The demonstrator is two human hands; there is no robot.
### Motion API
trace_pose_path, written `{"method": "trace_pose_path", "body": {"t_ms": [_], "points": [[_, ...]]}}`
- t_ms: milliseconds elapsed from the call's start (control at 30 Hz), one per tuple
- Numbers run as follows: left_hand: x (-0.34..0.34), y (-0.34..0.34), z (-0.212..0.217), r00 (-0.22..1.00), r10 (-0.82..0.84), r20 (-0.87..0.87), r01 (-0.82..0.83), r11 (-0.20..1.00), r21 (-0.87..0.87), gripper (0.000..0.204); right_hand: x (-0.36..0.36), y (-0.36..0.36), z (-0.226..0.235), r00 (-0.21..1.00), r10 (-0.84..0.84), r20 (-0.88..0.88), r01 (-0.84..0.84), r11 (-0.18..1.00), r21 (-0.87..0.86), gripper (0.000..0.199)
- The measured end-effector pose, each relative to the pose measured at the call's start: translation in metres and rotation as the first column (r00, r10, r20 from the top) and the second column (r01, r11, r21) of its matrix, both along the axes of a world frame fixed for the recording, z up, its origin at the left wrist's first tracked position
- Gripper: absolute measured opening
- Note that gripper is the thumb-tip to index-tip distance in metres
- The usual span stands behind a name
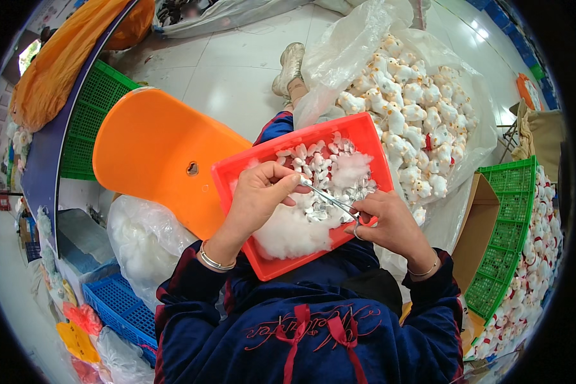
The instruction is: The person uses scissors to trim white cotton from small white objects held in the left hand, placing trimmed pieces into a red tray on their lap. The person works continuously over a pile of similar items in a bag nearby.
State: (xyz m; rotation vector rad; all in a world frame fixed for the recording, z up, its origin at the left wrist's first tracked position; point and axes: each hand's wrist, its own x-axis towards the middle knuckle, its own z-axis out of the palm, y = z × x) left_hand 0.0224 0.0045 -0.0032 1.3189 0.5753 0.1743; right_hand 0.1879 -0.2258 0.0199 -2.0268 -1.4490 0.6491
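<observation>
My left hand [257,197] is closed in a pinch on a small white piece [303,182], mostly hidden by the thumb and fingers. In my right hand [390,222] are metal forceps [331,201], fingers at the ring handles, the tips meeting the white piece. Both hands are over a red plastic tray [379,148] on my lap. Inside the tray, fluffy white stuffing [296,233] fills the near side, with another tuft [352,169] at the far right. Many small white pieces [310,155] lie loose between them, some looking shiny.
On the right, a large clear plastic bag [472,96] holds many small white plush toys [411,115]. A cardboard box [477,214] and a green crate [507,221] stand nearer. To the left are an orange seat [163,150], a bag of stuffing [144,237] and a blue basket [123,306].
</observation>
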Motion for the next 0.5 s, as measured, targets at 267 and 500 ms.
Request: {"method": "trace_pose_path", "body": {"t_ms": [267, 500], "points": [[0.0, -0.002, 0.0, 1.0, 0.002, 0.019, -0.003, 1.0, 0.027, 0.012, -0.001, 0.002, 0.001, 0.996, -0.009, -0.085, 0.004, 0.998, -0.057, 0.031], [0.002, 0.002, -0.007, 0.999, -0.046, 0.025, 0.047, 0.996, -0.076, 0.013, -0.002, 0.006, -0.019, 0.973, 0.007, -0.231, 0.009, 0.998, 0.069, 0.031]]}}
